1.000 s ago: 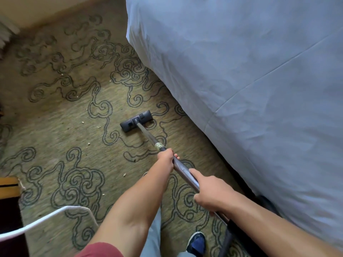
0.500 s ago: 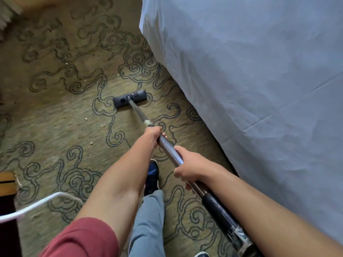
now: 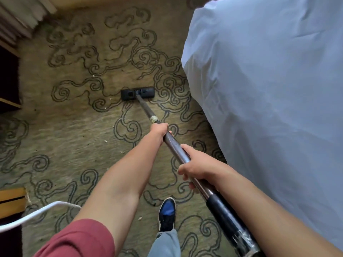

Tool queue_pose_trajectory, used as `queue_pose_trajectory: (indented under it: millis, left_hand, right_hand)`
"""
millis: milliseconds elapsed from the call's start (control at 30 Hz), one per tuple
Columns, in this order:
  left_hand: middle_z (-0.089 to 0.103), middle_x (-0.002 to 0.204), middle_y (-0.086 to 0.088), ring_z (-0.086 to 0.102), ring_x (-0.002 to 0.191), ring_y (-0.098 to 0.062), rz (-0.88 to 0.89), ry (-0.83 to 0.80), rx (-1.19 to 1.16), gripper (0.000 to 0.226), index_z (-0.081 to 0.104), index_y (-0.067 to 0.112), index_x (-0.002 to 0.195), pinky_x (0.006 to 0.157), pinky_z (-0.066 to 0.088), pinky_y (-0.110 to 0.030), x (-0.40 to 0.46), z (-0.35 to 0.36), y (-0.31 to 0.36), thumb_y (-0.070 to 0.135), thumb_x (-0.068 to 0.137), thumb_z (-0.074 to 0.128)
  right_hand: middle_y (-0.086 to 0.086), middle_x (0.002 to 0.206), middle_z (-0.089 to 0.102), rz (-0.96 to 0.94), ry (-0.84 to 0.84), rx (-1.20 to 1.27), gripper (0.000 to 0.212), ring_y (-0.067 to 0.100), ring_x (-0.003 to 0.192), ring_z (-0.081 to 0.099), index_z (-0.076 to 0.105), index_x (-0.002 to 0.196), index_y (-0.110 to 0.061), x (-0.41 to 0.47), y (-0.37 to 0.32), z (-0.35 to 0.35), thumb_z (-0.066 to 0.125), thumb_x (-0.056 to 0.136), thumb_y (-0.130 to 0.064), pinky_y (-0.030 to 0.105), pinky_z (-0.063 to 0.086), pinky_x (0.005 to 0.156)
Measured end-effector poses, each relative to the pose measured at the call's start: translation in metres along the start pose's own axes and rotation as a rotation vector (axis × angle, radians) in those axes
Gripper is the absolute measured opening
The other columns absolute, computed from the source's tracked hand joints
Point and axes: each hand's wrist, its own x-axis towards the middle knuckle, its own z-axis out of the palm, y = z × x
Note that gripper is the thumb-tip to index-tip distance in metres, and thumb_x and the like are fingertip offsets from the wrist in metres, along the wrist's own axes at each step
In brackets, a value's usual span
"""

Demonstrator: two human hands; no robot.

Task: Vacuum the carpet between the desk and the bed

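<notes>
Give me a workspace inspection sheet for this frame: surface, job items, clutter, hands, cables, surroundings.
Surface: olive carpet with dark swirl pattern, pale crumbs scattered on it.
Job's things: black vacuum floor head flat on the carpet, on a dark metal wand.
Clutter: crumbs left of the wand, one by the blue and black shoe.
Hands: left hand grips the wand further forward; right hand behind it.
Cables: white cord looping at lower left.
Surroundings: bed with pale blue sheet on the right; wooden furniture at the left edge.

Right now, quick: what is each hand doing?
Left hand: fingers closed around the vacuum wand, farther down toward the floor head.
Right hand: fingers closed around the same wand, nearer the body.
</notes>
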Motion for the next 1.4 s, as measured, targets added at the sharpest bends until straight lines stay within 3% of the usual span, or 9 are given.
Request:
queue_pose_trajectory:
  millis: [100,200,333,433,633,800,1067,1267,1400]
  left_hand:
    - [0.059,0.071,-0.017,0.061,0.042,-0.025,-0.032,0.000,-0.081,0.022,0.049,0.001,0.111,0.045,0.053,-0.030,0.011,-0.012,0.047,0.008,0.094,0.062]
    - [0.061,0.090,-0.025,0.067,0.055,-0.035,-0.117,-0.062,-0.221,0.037,0.044,0.002,0.119,0.044,0.055,-0.036,0.016,-0.014,0.071,0.013,0.091,0.066]
    - [0.051,0.069,-0.016,0.050,0.048,-0.022,-0.154,-0.092,-0.213,0.009,0.042,0.004,0.095,0.039,0.048,-0.025,0.020,-0.012,0.099,0.005,0.097,0.051]
    - [0.044,0.062,-0.010,0.045,0.046,-0.020,-0.103,-0.077,-0.156,0.017,0.043,0.005,0.081,0.039,0.043,-0.022,0.037,-0.011,0.133,0.001,0.097,0.044]
    - [0.048,0.065,-0.012,0.048,0.050,-0.022,-0.085,-0.047,-0.083,0.006,0.046,0.003,0.091,0.033,0.044,-0.020,0.078,-0.010,0.218,0.001,0.097,0.045]
    - [0.051,0.065,-0.010,0.053,0.049,-0.020,-0.081,-0.028,-0.044,0.017,0.046,0.006,0.078,0.046,0.046,-0.029,0.106,-0.007,0.266,0.002,0.094,0.046]
    - [0.051,0.067,-0.011,0.050,0.054,-0.021,-0.071,-0.020,-0.030,0.016,0.044,0.004,0.081,0.047,0.044,-0.032,0.160,-0.036,0.360,0.003,0.097,0.048]
    - [0.052,0.066,-0.011,0.050,0.051,-0.020,-0.087,-0.043,-0.048,0.008,0.046,0.004,0.089,0.036,0.045,-0.023,0.202,-0.034,0.415,0.002,0.097,0.046]
    - [0.052,0.068,-0.010,0.053,0.051,-0.020,-0.068,-0.004,-0.036,0.012,0.047,0.004,0.085,0.046,0.047,-0.029,0.236,-0.063,0.454,0.003,0.096,0.050]
  right_hand:
    - [0.017,0.093,0.060,0.002,-0.001,0.007,0.063,0.014,0.042,0.058,0.039,0.142,-0.034,0.024,-0.053,-0.015,0.061,0.093,-0.002,0.027,0.050,0.038]
    - [0.019,0.086,0.062,0.024,-0.020,0.024,0.064,0.021,0.043,0.059,0.035,0.145,-0.033,0.047,-0.085,-0.022,0.060,0.094,-0.004,0.031,0.053,0.042]
    - [0.016,0.086,0.060,0.010,0.004,0.008,0.073,0.013,0.039,0.058,0.035,0.152,-0.036,0.073,-0.118,-0.025,0.059,0.092,0.000,0.027,0.049,0.039]
    - [0.016,0.091,0.060,0.007,-0.005,-0.008,0.071,0.017,0.053,0.061,0.036,0.152,-0.035,0.094,-0.146,-0.040,0.058,0.093,-0.001,0.027,0.050,0.039]
    - [0.021,0.085,0.061,0.014,-0.064,-0.051,0.058,0.020,0.040,0.061,0.033,0.145,-0.032,0.146,-0.218,-0.080,0.055,0.097,-0.008,0.032,0.052,0.040]
    - [0.021,0.084,0.059,-0.002,-0.093,-0.076,0.049,0.022,0.043,0.060,0.035,0.140,-0.024,0.184,-0.259,-0.104,0.055,0.099,-0.009,0.035,0.054,0.043]
    - [0.021,0.086,0.059,-0.029,-0.103,-0.082,0.040,0.021,0.045,0.059,0.036,0.136,-0.019,0.239,-0.353,-0.118,0.055,0.102,-0.010,0.035,0.055,0.045]
    - [0.020,0.087,0.065,0.013,-0.081,-0.152,0.057,0.022,0.048,0.064,0.035,0.142,-0.029,0.281,-0.403,-0.143,0.060,0.095,-0.011,0.038,0.059,0.048]
    - [0.020,0.097,0.063,0.001,-0.057,-0.173,0.058,0.025,0.049,0.067,0.033,0.143,-0.032,0.316,-0.446,-0.126,0.054,0.093,-0.009,0.035,0.056,0.044]
